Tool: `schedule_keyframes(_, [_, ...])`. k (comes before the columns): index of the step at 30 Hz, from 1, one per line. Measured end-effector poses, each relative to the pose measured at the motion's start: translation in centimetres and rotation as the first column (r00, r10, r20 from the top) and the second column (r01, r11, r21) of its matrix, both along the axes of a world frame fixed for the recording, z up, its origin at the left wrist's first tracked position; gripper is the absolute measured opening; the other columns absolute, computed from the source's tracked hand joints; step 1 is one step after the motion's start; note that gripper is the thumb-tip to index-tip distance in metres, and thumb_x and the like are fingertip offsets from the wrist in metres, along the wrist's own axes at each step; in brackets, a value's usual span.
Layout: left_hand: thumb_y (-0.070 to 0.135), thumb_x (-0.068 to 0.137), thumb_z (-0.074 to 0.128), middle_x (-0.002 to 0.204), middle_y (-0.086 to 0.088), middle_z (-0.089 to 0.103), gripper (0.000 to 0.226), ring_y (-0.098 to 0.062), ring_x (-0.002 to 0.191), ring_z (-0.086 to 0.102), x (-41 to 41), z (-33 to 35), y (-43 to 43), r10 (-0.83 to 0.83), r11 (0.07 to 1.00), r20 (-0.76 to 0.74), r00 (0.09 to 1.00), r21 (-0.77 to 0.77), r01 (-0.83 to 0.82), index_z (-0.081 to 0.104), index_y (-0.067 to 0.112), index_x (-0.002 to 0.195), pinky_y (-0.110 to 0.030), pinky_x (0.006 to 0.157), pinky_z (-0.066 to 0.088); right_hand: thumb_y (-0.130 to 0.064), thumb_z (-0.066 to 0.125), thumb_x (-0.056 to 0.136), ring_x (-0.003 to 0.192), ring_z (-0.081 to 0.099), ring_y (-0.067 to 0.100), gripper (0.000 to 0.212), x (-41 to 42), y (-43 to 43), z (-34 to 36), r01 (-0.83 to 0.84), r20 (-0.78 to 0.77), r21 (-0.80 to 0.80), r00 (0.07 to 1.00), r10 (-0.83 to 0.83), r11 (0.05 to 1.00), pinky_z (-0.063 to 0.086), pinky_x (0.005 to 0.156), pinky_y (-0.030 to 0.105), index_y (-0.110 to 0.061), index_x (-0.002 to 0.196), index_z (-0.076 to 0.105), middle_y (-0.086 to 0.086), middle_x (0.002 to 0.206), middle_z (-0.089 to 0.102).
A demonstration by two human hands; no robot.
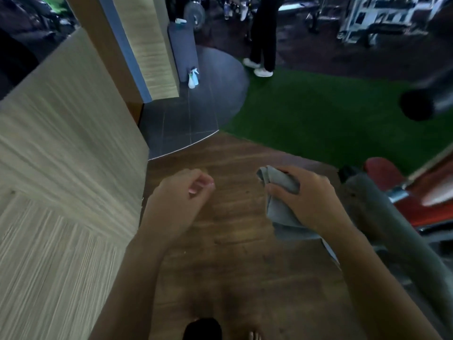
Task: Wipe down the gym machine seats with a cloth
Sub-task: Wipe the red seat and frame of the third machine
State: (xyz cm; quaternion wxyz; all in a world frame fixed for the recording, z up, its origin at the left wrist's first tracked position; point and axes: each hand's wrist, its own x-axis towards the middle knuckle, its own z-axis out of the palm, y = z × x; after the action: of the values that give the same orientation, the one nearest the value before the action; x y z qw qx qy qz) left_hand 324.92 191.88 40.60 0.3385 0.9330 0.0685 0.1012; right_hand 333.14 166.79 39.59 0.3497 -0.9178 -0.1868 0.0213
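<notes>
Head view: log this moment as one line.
left hand: loosely curled, empty | right hand: grips grey cloth | red pad: at right, untouched | spray bottle: on floor ahead

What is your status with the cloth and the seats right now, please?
Right hand grips the grey cloth; left hand loosely curled, holding nothing. Red seat pad at right, untouched. Grey padded bar lies between cloth and pad.
</notes>
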Motion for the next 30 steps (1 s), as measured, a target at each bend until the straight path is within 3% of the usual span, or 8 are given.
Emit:
schedule_keyframes(5, [0.054,0.091,0.056,0.093,0.021,0.068,0.023,0.006,0.087,0.063,11.5,-0.6,4.5,-0.125,0.992,-0.025,0.992,0.014,0.126,0.069,0.037,0.098,-0.038,0.085,0.057,-0.048,0.065,0.092,0.078,0.053,-0.008,0.033,8.4,3.1,0.0,0.131,0.0,0.025,0.991,-0.131,0.991,0.042,0.067,0.013,-0.035,0.122,0.064,-0.021,0.092,0.058])
schedule_keyframes(8, [0.044,0.092,0.063,0.096,0.02,0.069,0.015,0.006,0.088,0.063,18.7,0.0,6.9,-0.247,0.968,-0.04,0.968,0.031,0.248,0.071,0.033,0.101,-0.035,0.087,0.056,-0.048,0.066,0.091,0.078,0.055,-0.005,0.035,12.6,5.0,0.0,0.258,-0.015,0.031,0.966,-0.258,0.966,0.042,0.066,0.014,-0.034,0.123,0.064,-0.018,0.095,0.061])
schedule_keyframes(11, [0.034,0.092,0.068,0.09,0.02,0.068,0.005,0.007,0.085,0.062,25.5,1.2,8.6,-0.355,0.932,-0.043,0.934,0.057,0.357,0.072,0.034,0.096,-0.026,0.078,0.051,-0.048,0.066,0.09,0.081,0.058,-0.004,0.032,15.7,6.6,0.2,0.39,-0.037,0.032,0.921,-0.389,0.92,0.044,0.068,0.017,-0.036,0.12,0.065,-0.017,0.098,0.066])
schedule_keyframes(16, [0.036,0.093,0.066,0.09,0.016,0.069,0.01,0.0,0.084,0.065,35.5,1.8,7.8,-0.543,0.825,-0.064,0.837,0.143,0.547,0.073,0.03,0.098,-0.03,0.076,0.054,-0.05,0.064,0.089,0.082,0.063,0.0,0.026,19.0,7.6,-0.5,0.567,-0.062,0.062,0.824,-0.564,0.821,0.052,0.073,0.028,-0.04,0.113,0.067,-0.018,0.092,0.069])
schedule_keyframes(19, [0.038,0.092,0.063,0.094,0.015,0.069,0.015,-0.002,0.085,0.065,40.9,1.1,4.5,-0.651,0.739,-0.092,0.753,0.148,0.657,0.073,0.031,0.101,-0.03,0.074,0.053,-0.053,0.062,0.089,0.083,0.063,0.003,0.029,20.6,5.9,-1.4,0.681,-0.062,0.055,0.733,-0.678,0.731,0.05,0.073,0.028,-0.04,0.114,0.066,-0.018,0.093,0.07])
schedule_keyframes(23, [0.041,0.095,0.06,0.096,0.02,0.068,0.013,0.003,0.088,0.062,47.0,-0.4,-2.2,-0.78,0.588,-0.155,0.606,0.152,0.795,0.07,0.036,0.102,-0.032,0.076,0.056,-0.053,0.063,0.09,0.084,0.062,-0.001,0.028,22.6,1.3,-2.8,0.819,-0.066,0.064,0.574,-0.816,0.571,0.047,0.071,0.018,-0.04,0.114,0.066,-0.019,0.093,0.07])
schedule_keyframes(27, [0.04,0.097,0.061,0.096,0.023,0.066,0.008,0.006,0.087,0.062,52.4,-2.2,-10.1,-0.854,0.478,-0.172,0.491,0.112,0.871,0.068,0.041,0.1,-0.024,0.075,0.054,-0.044,0.066,0.092,0.077,0.058,-0.007,0.023,25.3,-4.4,-4.0,0.916,-0.032,0.1,0.394,-0.919,0.389,0.041,0.07,0.007,-0.035,0.113,0.068,-0.023,0.087,0.066])
schedule_keyframes(30, [0.041,0.097,0.06,0.094,0.021,0.068,0.01,0.002,0.084,0.065,55.7,-3.1,-15.7,-0.892,0.415,-0.186,0.412,0.024,0.91,0.069,0.039,0.099,-0.034,0.074,0.058,-0.04,0.065,0.094,0.083,0.063,0.001,0.017,27.2,-8.3,-4.3,0.96,-0.033,0.186,0.22,-0.975,0.211,0.051,0.075,0.027,-0.038,0.111,0.067,-0.018,0.087,0.068])
